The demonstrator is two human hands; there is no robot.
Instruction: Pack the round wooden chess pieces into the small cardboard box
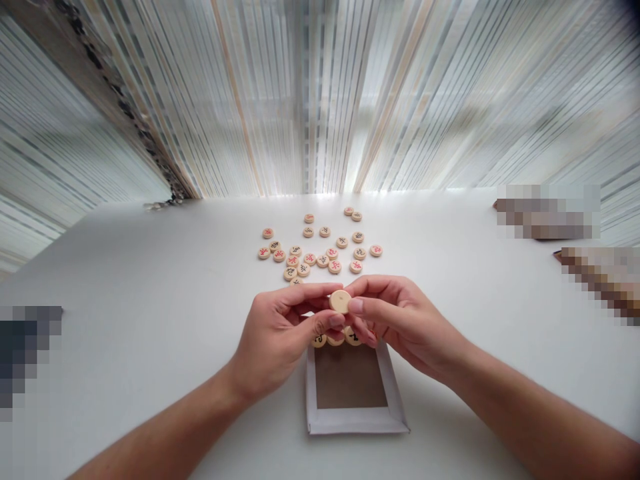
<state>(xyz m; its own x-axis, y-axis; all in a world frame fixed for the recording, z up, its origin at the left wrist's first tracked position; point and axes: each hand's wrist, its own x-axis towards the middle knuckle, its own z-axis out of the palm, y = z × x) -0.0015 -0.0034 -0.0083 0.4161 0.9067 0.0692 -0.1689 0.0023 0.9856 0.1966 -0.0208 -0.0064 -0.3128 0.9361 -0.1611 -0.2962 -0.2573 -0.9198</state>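
Observation:
Between the fingertips of both hands is a round wooden Chinese chess piece [340, 302], its plain side facing me. My left hand [280, 333] pinches it from the left with thumb and forefinger. From the right, my right hand [400, 320] has its thumb and fingers on the same piece. Just below the hands lies an open shallow box [357, 420] with a white rim and brown bottom. At its far end sit several chess pieces [353, 336], partly hidden by my fingers. Beyond my hands, several more pieces [310, 259] with red or black characters lie scattered.
The white table [200, 267] reaches back to a striped curtain [280, 100]. Blurred-out objects lie at the right [550, 213] and a dark one [30, 353] at the left edge. A beaded chain [130, 113] hangs at the upper left.

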